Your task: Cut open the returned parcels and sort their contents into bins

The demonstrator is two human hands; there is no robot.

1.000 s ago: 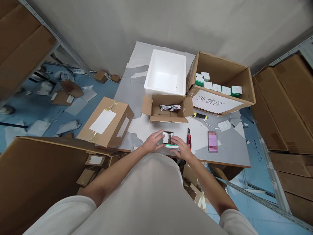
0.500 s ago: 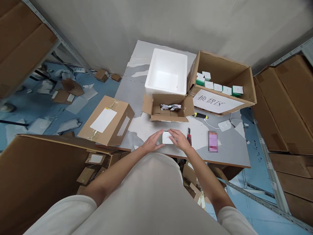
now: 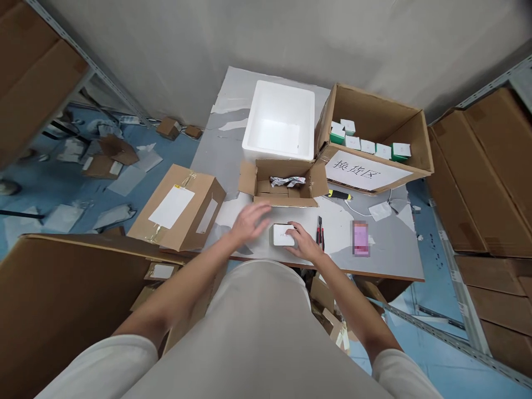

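A small white box (image 3: 281,237) with faint print on its top is at the front of the table. My right hand (image 3: 303,242) grips its right side, fingers at the far edge and thumb at the near side. My left hand (image 3: 250,223) is off the box, to its left, with fingers apart and slightly blurred. Just beyond the hands lies an open cardboard carton (image 3: 286,203) holding a crumpled piece of printed wrapping (image 3: 287,182). A red and black box cutter (image 3: 320,233) lies right of my right hand.
Behind the carton stands a white foam box (image 3: 278,149). To its right, a large cardboard box (image 3: 428,149) holds several white-and-green boxes. A sealed parcel (image 3: 199,191) sits at the table's left edge. A yellow-black knife (image 3: 339,194) and a pixelated pink item (image 3: 361,238) lie at right.
My left hand has let go of the small white box and moved left and up. My right hand stays on the box. The view has shifted slightly.
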